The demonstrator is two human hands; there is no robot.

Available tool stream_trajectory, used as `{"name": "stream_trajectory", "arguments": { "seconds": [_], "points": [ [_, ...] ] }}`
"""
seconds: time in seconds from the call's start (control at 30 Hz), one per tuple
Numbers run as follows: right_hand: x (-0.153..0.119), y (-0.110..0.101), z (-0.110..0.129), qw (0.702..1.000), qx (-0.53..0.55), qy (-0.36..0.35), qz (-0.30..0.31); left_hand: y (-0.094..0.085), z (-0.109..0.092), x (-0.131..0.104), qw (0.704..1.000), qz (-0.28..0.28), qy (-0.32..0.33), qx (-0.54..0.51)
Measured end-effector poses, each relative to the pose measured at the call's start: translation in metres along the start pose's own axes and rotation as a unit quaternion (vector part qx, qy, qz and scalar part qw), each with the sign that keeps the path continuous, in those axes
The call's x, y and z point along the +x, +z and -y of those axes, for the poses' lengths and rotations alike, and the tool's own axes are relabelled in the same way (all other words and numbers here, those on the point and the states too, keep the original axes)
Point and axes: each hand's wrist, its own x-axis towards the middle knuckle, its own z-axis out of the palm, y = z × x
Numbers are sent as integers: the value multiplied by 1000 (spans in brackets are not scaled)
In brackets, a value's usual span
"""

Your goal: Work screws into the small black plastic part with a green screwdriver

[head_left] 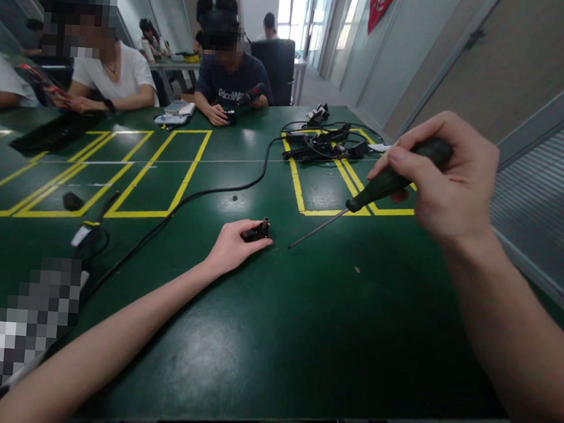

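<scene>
My left hand (235, 244) rests on the green table, closed around a small black part (250, 235) with a short metal cylinder (265, 222) sticking up from it. Its exact kind is too small to make out, and the fingers cover much of it. Raised on the right, my right hand (451, 178) grips a screwdriver (385, 186) by its dark green handle. The thin shaft points down and to the left. Its tip is a short way right of the black part, apart from it.
A black cable (206, 192) crosses the green table (302, 342) to a heap of black cables and parts (335, 143) at the back. Yellow tape (141, 214) marks rectangles. A dark lump (73, 201) lies at left. Across the table sit people, one (233, 79) handling a dark tool.
</scene>
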Motion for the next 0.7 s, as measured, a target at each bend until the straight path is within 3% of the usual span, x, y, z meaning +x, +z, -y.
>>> {"name": "stream_trajectory", "arguments": {
  "seconds": [0.3, 0.53, 0.6, 0.7],
  "points": [
    [0, 0, 1, 1000, -4, -18, 1, -6, -1, 3, 997, 46, -51, -31],
    [-1, 1, 2, 1000, -2, -19, 8, -27, 12, 17, 971, 181, -45, -149],
    [-1, 2, 1, 1000, -5, -25, 6, -26, 13, 17, 974, 173, -52, -138],
    [-2, 1, 2, 1000, -5, -24, 6, -19, 10, 12, 992, 109, -37, -57]
  ]
}}
